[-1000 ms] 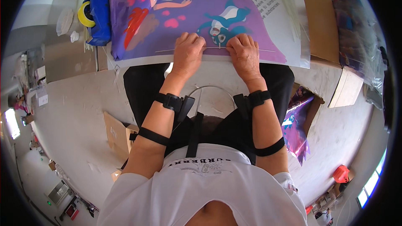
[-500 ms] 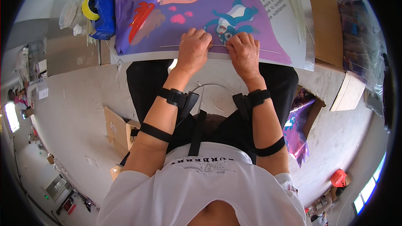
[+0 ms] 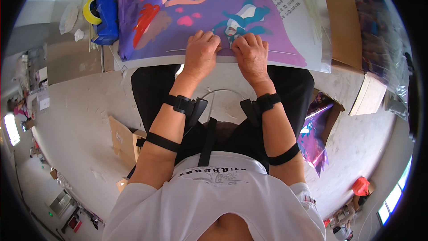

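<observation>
A purple sheet (image 3: 176, 33) printed with cartoon figures and pink hearts lies over a table edge in front of me. Along its near edge runs a thin white rod (image 3: 281, 52), roughly level from left to right. My left hand (image 3: 202, 54) pinches the rod left of its middle, fingers closed and knuckles up. Just to the right, my right hand (image 3: 252, 56) is also closed on the rod. Only a small gap separates the two sets of fingertips, which are partly hidden by the hands.
A blue tape dispenser (image 3: 107, 18) with a yellow roll stands left of the sheet, near a translucent cup (image 3: 69, 18). Thin pale rods (image 3: 312, 13) lie at the upper right. Cardboard boxes (image 3: 344, 22) stand to the right; another box (image 3: 121, 138) is below left.
My right hand has shifted slightly left along the rod, narrowing the gap between the hands. The whole view has drifted a little. Both hands keep their pinch.
</observation>
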The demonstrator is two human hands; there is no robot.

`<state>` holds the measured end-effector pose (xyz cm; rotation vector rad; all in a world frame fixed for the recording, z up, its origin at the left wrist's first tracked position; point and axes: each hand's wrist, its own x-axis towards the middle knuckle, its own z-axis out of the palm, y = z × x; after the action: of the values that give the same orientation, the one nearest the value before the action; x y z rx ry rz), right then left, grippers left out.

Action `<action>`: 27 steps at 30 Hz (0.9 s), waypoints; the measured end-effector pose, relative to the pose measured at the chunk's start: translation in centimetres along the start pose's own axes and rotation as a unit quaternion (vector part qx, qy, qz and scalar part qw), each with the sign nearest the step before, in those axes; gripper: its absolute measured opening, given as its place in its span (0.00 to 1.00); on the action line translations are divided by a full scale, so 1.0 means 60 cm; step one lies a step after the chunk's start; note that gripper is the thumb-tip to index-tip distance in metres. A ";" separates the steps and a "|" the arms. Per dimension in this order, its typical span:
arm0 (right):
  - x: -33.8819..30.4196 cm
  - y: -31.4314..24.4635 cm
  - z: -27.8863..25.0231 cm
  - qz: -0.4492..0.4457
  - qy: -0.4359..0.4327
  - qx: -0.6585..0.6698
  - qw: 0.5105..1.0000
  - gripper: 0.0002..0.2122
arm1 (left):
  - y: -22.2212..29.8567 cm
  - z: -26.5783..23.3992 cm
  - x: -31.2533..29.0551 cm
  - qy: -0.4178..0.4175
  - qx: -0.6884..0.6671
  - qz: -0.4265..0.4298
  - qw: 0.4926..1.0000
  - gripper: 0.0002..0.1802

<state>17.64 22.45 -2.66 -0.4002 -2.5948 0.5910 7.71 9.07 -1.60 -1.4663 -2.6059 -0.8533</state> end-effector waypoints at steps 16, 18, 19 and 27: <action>0.005 -0.002 -0.010 -0.009 -0.014 0.001 1.000 0.05 | -0.009 0.005 -0.001 0.031 -0.004 0.010 0.999 0.08; 0.005 -0.002 -0.011 -0.010 -0.018 0.004 1.000 0.05 | -0.008 0.010 -0.003 0.042 -0.001 0.002 0.999 0.08; 0.005 -0.004 -0.010 -0.013 -0.021 0.007 1.000 0.05 | -0.009 0.010 -0.004 0.051 -0.010 0.001 0.999 0.08; 0.002 -0.006 -0.008 -0.013 -0.040 0.004 0.999 0.04 | -0.007 0.008 -0.011 0.051 -0.010 -0.032 0.998 0.08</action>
<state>17.71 22.36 -2.05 -0.3454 -2.6680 0.6204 7.85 8.62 -2.36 -1.3137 -2.5900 -0.9360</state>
